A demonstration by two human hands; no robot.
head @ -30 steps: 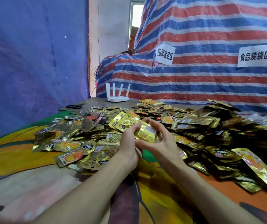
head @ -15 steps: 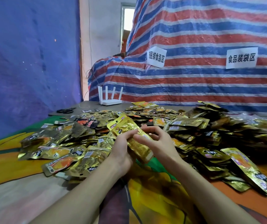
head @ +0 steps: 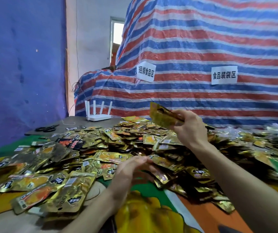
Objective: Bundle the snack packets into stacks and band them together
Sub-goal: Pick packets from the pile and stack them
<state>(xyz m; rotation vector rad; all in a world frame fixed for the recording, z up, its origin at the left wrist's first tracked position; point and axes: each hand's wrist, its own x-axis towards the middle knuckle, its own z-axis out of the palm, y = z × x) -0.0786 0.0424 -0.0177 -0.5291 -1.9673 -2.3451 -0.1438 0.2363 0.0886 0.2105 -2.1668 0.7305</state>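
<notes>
right hand (head: 189, 127) holds packets (head: 161, 116) above heap (head: 101, 148).

Glossy, crinkled gold foil on packets (head: 111, 157). Woven plastic with a faint sheen and creases on tarp (head: 202, 39). Matt woven plastic on sheet (head: 22, 64). Matt white paper for labels (head: 224, 75). Smooth white plastic on router (head: 99, 117). Printed cloth (head: 148, 216), smooth and matt. Black plastic on scissors (head: 46, 128) handles.
</notes>
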